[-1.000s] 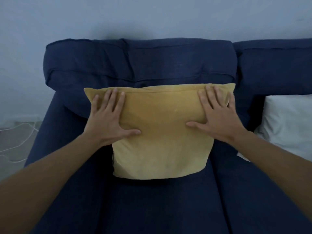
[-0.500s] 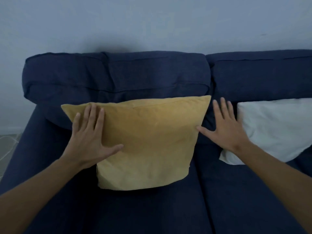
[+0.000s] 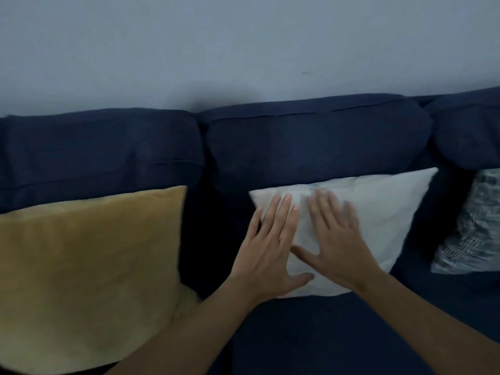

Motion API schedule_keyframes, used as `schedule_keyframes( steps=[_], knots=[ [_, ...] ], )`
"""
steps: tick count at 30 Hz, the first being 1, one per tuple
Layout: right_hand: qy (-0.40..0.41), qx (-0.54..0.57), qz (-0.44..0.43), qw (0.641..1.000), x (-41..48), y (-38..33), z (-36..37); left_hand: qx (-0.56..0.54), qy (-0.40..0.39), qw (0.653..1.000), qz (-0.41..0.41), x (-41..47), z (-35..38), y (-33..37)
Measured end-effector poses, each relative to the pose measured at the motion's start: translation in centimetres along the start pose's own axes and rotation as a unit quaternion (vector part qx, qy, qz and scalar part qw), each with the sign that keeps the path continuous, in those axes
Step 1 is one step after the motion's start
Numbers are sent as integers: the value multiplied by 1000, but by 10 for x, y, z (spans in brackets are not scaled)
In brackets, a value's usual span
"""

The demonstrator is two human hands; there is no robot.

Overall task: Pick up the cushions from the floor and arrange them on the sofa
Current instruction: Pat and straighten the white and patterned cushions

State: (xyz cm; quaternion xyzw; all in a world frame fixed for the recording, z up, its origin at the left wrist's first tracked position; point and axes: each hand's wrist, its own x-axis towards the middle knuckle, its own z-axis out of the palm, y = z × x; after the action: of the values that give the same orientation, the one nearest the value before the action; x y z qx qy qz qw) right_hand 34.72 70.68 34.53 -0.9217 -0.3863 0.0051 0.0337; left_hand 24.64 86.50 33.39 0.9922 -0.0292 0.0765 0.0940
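Navy blue sofa [image 3: 311, 147], fabric-covered, three back cushions visible, set against a pale grey wall [image 3: 243, 44].

Yellow cushion [image 3: 89, 272]: at 9 o'clock, upright, leaning on the leftmost back cushion, lower edge on the seat. No hand on it.

White cushion [image 3: 384, 220]: centre to 3 o'clock, upright and tilted, upper right corner highest, leaning on the middle back cushion, lower edge on the seat. Well apart from the yellow cushion, dark sofa fabric between.

Grey patterned cushion [image 3: 470, 228]: far 3 o'clock edge, partly cut off, leaning against the rightmost back cushion, just beside the white cushion.

Left hand [image 3: 270, 250]: palm down, flat on the left part of the white cushion, fingers [image 3: 281, 215] extended and close together, pointing to 12 o'clock, thumb splayed toward 3 o'clock along the cushion's lower edge. Nothing grasped; fingers released, pressing flat. Bare forearm entering from 7 o'clock, crossing the lower right corner of the yellow cushion.

Right hand [image 3: 338, 244]: palm down, just beside the left hand, on the same cushion, fingers spread and pointing to 11–12 o'clock, thumb reaching toward 9 o'clock, tip near the left hand's index side. Fingertips blurred; contact with fabric likely but not certain. Nothing grasped; fingers released. Bare forearm entering from 5 o'clock.
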Motion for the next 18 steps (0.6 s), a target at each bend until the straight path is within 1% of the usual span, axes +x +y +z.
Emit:
schedule_keyframes(
  steps=[1,3,6,8,10,13,14,15,16,18],
  knots=[
    [1,-6,-25,1000,6,16,3,5,-7,1000,5,22,13,13],
    [-3,-20,-44,999,19,56,10,12,-21,1000,1,63,37,29],
    [-18,-57,-43,997,32,123,20,37,-58,996,-57,98,59,23],
    [-14,-77,-32,996,32,159,24,75,-66,990,-101,99,63,8],
    [13,-76,-10,997,30,185,22,104,-66,982,-141,93,59,-3],
    [50,-27,66,996,25,203,7,104,-67,974,-191,84,46,-3],
    [65,-11,65,996,23,200,3,95,-60,975,-189,85,42,5],
    [71,-1,34,997,20,190,0,86,-50,980,-171,88,39,16],
    [68,0,-21,997,17,176,0,77,-42,986,-140,94,38,29],
    [38,-31,-125,991,11,154,12,56,-46,994,-81,107,46,57]
  ],
)
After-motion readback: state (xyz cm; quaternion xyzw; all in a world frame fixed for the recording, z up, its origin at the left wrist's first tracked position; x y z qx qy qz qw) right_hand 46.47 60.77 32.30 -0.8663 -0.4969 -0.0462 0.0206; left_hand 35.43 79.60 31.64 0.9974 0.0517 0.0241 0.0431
